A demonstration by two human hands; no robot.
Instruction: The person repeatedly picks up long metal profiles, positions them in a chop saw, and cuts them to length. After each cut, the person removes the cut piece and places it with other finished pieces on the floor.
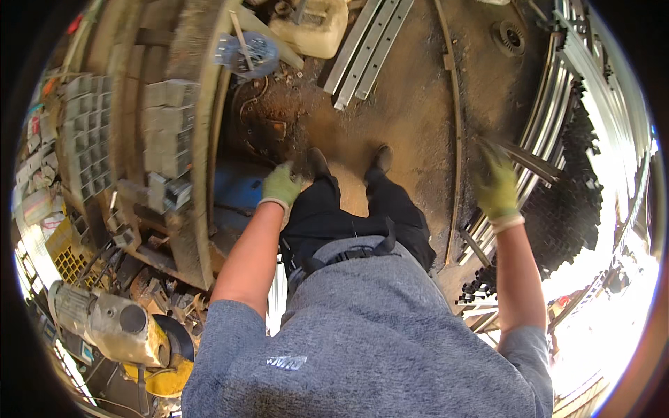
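Both my hands wear yellow-green work gloves. My left hand hangs beside my left thigh, its fingers loosely apart and nothing visible in them. Out to the right, my right hand is stretched over the floor with its fingers extended, somewhat blurred. Just beyond its fingers lies a dark metal bar, resting across long bright metal tubes; whether the fingers touch it I cannot tell. A large bundle of dark square tubes, ends showing, stands to the right of that hand.
Three slotted metal bars lie ahead on the brown floor, near a dirty plastic jerrycan. A thin rail crosses the floor. Left are stacked square-tube pieces on a rack and a cutting machine with a motor. A toothed disc lies far right.
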